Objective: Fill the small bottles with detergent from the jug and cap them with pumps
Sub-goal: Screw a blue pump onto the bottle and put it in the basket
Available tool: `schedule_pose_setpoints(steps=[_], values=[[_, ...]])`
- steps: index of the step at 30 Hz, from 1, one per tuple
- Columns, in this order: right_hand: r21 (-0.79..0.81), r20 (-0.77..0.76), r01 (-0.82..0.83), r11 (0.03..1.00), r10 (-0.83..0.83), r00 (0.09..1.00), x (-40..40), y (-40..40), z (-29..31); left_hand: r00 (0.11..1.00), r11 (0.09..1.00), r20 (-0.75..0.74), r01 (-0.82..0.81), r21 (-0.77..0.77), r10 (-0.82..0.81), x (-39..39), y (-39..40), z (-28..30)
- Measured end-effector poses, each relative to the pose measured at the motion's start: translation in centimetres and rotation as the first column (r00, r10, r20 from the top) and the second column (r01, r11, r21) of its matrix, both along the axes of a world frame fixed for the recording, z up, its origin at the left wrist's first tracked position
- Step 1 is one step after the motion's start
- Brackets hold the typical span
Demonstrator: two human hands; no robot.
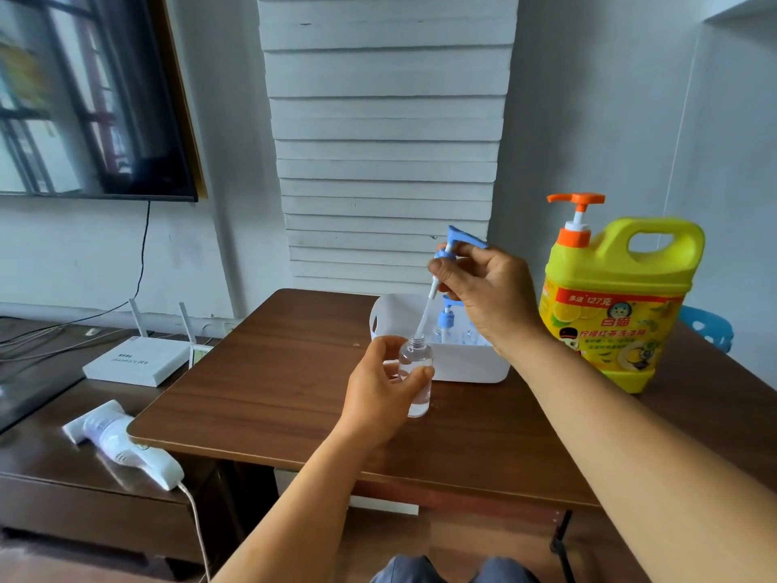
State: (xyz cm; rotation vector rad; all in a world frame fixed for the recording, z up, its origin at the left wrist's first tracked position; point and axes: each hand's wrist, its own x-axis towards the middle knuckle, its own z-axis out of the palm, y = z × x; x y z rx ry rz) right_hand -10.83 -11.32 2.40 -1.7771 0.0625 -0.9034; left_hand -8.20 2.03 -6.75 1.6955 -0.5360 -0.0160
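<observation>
clear plastic is showing in the left hand (380, 393), whose grip is curling round a small bottle (417, 374) standing on the brown desk (269, 372). the right hand (479, 288) is hovering above it, its grip pinching a blue pump (452, 246) with the white dip tube (424, 313) slanting down so that its tip is sitting at the bottle's open neck. behind them a white basket (471, 363) is holding more bottles, one with a blue pump on it. the yellow detergent jug (614, 305) with its orange pump is standing upright on the desk to the right, well apart from the bottle.
</observation>
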Motion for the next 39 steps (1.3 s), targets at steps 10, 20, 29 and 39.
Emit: schedule_pose_setpoints(steps=[10, 20, 29, 39], values=[[-0.158, -0.393, -0.129, 0.979, 0.058, 0.918, -0.1, 0.9, -4.1, 0.999, 0.998, 0.017, 0.049, -0.026, -0.048, 0.3, 0.1, -0.2], [0.018, -0.403, -0.248, 0.969, 0.234, 0.885, -0.3, 0.2, -4.5, 0.999, 0.999, 0.024, 0.050, -0.017, -0.049, 0.5, 0.0, -0.5], [0.024, -0.440, -0.219, 0.976, 0.207, 0.874, -0.1, 0.2, -4.6, 0.999, 0.999, 0.027, 0.043, 0.018, -0.043, 0.5, 0.1, -0.3], [0.030, -0.424, -0.265, 0.964, 0.253, 0.870, -0.2, 0.1, -4.3, 0.999, 0.999, 0.031, 0.028, 0.037, -0.029, 0.6, 0.1, -0.5]])
